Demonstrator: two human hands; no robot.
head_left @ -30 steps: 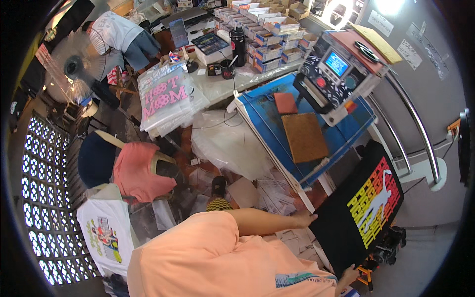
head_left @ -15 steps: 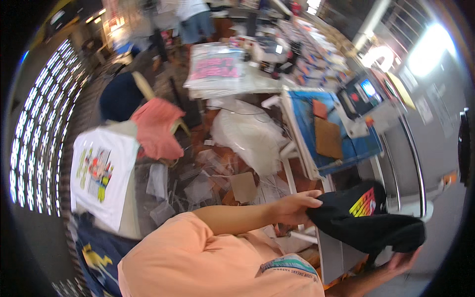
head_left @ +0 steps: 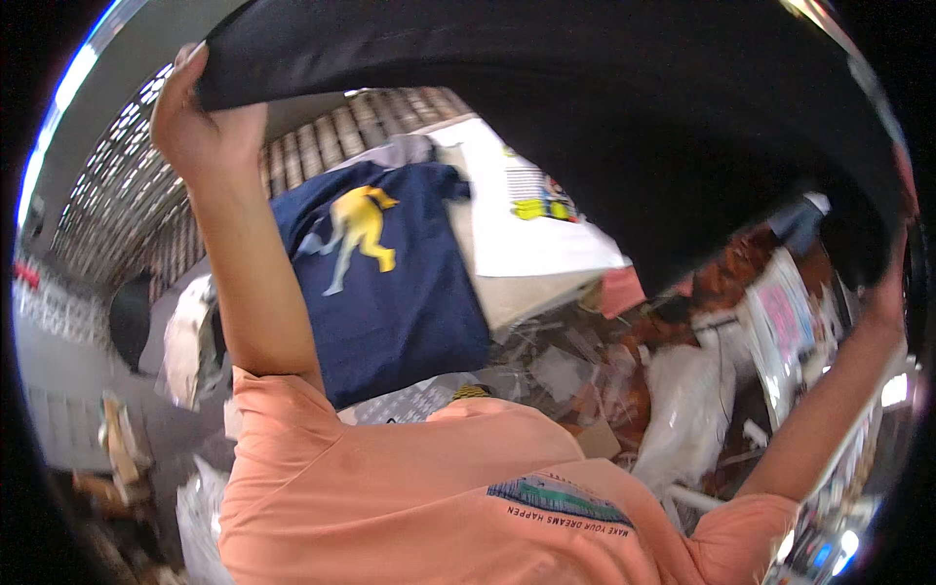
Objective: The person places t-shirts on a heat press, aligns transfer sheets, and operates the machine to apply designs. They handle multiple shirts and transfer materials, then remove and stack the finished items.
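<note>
A black T-shirt (head_left: 604, 107) is stretched wide between my raised hands and fills the top of the view. My left hand (head_left: 210, 132), up at the left, is closed on one edge of it. Far to the right, my right hand (head_left: 885, 288) grips the other side; its fingers are partly hidden and blurred near the rim. Below the cloth lies a navy T-shirt (head_left: 409, 283) with a yellow and pale blue figure. Beside it is a white T-shirt (head_left: 497, 239) with a colourful print, partly covered by the black cloth.
A coral cloth (head_left: 622, 292) hangs past the white shirt. Clear plastic scraps (head_left: 561, 375) litter the floor, with a large translucent plastic bag (head_left: 682, 414) beyond. A stack with a pink-printed sheet (head_left: 780, 307) stands at the right. A patterned lattice wall (head_left: 117, 166) is at the left.
My view has swung left toward the laid-out shirts. Both hands have risen and spread apart, opening out the black T-shirt that was bunched low at the right.
</note>
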